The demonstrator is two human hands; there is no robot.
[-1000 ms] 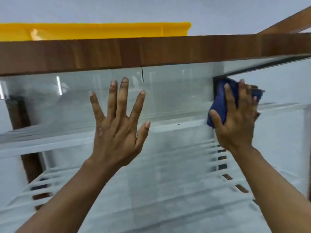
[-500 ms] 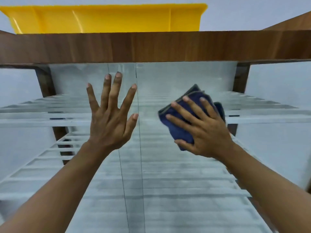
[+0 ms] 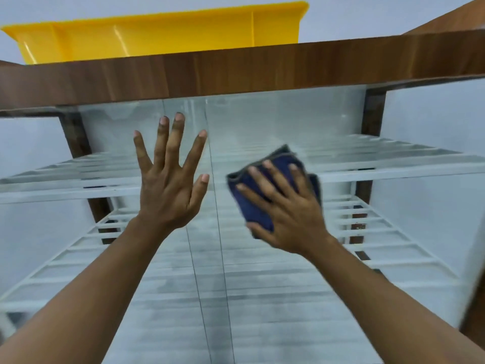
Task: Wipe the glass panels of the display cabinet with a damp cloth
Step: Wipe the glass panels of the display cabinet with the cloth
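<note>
Grip: right hand (image 3: 294,214) flat on blue cloth (image 3: 254,211), yellow bin (image 3: 157,35) above cabinet (image 3: 236,72)

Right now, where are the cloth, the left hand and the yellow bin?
cloth (image 3: 254,210): head view, bare blue patch at its lower left.
left hand (image 3: 168,195): head view, back of the hand.
yellow bin (image 3: 157,35): head view, middle of its front wall.

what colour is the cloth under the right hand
Dark blue cloth with a grey edge, seen in the head view, the only one.
</note>
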